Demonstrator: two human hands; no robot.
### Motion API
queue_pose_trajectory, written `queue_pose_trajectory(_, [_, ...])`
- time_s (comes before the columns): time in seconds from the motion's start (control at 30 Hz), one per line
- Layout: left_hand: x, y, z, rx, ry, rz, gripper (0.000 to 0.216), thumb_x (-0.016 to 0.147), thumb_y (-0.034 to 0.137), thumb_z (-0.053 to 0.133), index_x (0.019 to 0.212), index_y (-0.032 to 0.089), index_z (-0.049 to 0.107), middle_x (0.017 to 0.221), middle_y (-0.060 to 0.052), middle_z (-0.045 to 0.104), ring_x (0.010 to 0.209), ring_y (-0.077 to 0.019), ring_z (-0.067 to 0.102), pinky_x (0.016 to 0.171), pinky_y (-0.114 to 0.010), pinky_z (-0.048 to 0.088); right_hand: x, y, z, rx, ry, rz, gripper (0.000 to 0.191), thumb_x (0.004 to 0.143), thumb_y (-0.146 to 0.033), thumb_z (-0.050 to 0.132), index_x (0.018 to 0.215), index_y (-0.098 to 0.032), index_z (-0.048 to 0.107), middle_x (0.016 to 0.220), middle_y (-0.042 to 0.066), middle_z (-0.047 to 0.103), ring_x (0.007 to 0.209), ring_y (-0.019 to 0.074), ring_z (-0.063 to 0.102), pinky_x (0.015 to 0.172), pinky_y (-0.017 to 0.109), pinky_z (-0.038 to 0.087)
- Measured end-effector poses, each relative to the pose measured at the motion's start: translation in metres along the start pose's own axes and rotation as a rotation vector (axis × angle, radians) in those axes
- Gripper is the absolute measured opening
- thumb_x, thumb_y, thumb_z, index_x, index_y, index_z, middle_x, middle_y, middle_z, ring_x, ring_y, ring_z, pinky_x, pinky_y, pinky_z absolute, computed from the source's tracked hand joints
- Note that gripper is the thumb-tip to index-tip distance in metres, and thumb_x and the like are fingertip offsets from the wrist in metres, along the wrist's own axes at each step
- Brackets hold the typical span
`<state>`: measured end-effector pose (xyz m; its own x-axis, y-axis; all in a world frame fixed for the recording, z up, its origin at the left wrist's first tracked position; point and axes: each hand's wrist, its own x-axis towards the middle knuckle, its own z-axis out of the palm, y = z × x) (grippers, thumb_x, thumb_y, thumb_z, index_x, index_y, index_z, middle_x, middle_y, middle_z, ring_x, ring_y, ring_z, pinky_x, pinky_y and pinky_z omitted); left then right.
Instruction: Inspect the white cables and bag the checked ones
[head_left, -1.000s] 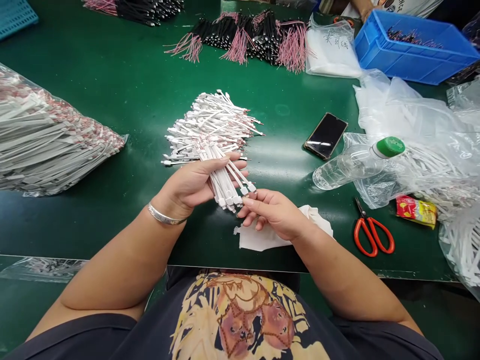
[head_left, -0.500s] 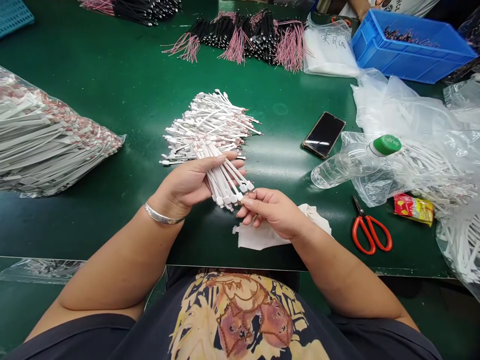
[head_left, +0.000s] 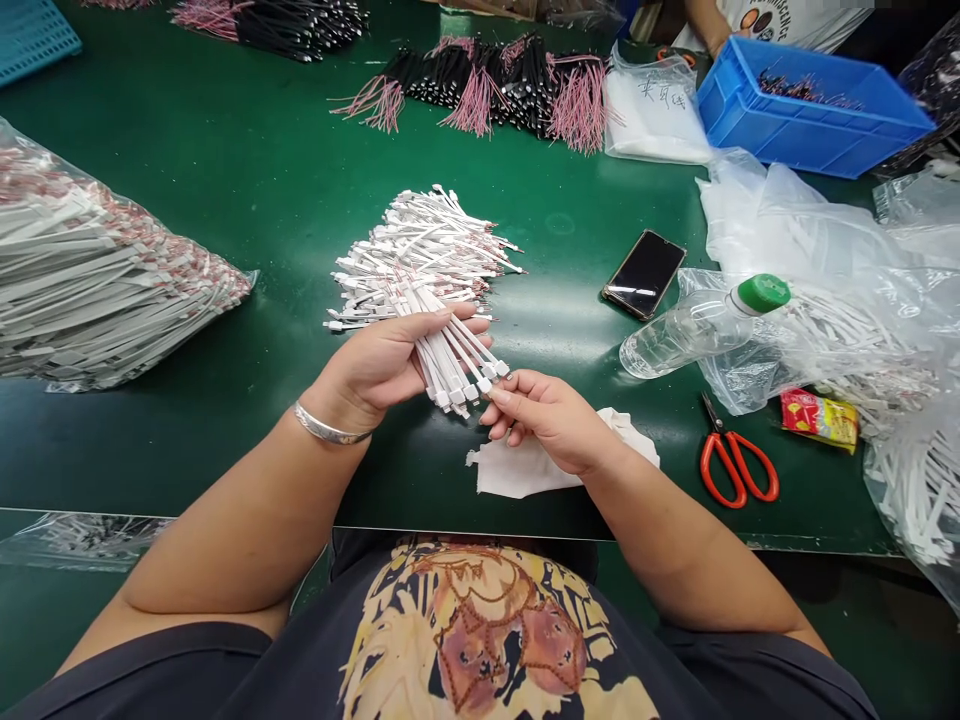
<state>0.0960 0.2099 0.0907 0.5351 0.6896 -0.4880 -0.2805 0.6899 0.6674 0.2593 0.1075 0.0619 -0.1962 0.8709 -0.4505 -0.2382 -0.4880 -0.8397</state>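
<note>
1. My green worktop [head_left: 285, 200] carries a loose pile of white-sheathed leads [head_left: 420, 245] at centre; a bulging plastic bag of white strips [head_left: 97, 270] lies to the left;
2. black-and-pink wire bundles [head_left: 487, 95] lie along the far side; a labelled white bag [head_left: 652, 110] and a blue plastic crate [head_left: 814, 115] sit beyond;
3. nearer right lie a smartphone [head_left: 643, 275], a plastic bottle [head_left: 686, 340], orange-handled scissors [head_left: 739, 465], a snack packet [head_left: 819, 420] and a white cloth [head_left: 540, 470].

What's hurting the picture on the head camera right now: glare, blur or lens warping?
Head view: a pale glare patch lies on the green bench; the wide lens seems to bow the bench's near edge and stretch the forearms; the white cable bundle in the left hand looks sharp, without obvious motion blur.
</note>
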Motion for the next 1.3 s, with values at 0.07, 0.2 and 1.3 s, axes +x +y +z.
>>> queue_pose_trajectory(0.07, [-0.0003,0.0001,0.0001,-0.006,-0.009,-0.006,0.021,0.085,0.011,0.047,0.097,0.01,0.064,0.091,-0.011,0.07,0.086,-0.0206,0.067,0.088,-0.041,0.051,0.0001,0.0003,0.0007,-0.009,0.016,-0.009,0.027,0.076,-0.042,0.067,0.079,-0.017,0.056,0.076,0.001,0.066,0.06,0.0074,0.061,0.05,0.016,0.045])
queue_pose_trajectory(0.2, [-0.0013,-0.0012,0.0012,-0.025,-0.028,-0.004,0.022,0.086,0.012,0.046,0.1,0.011,0.064,0.094,-0.011,0.07,0.088,-0.0203,0.067,0.087,-0.04,0.051,0.0009,0.003,0.0038,-0.054,0.048,-0.034,0.031,0.078,-0.048,0.062,0.081,-0.017,0.057,0.077,0.002,0.065,0.06,0.0086,0.061,0.044,0.015,0.043])
queue_pose_trajectory(1.3, [-0.005,-0.007,0.0073,-0.054,-0.119,0.029,0.025,0.089,0.014,0.043,0.103,0.012,0.064,0.097,-0.009,0.068,0.086,-0.0209,0.066,0.076,-0.036,0.056,0.0038,0.0071,0.0054,-0.067,0.037,-0.099,0.025,0.074,-0.037,0.068,0.087,-0.017,0.065,0.076,0.001,0.062,0.066,0.0108,0.06,0.046,0.017,0.044])
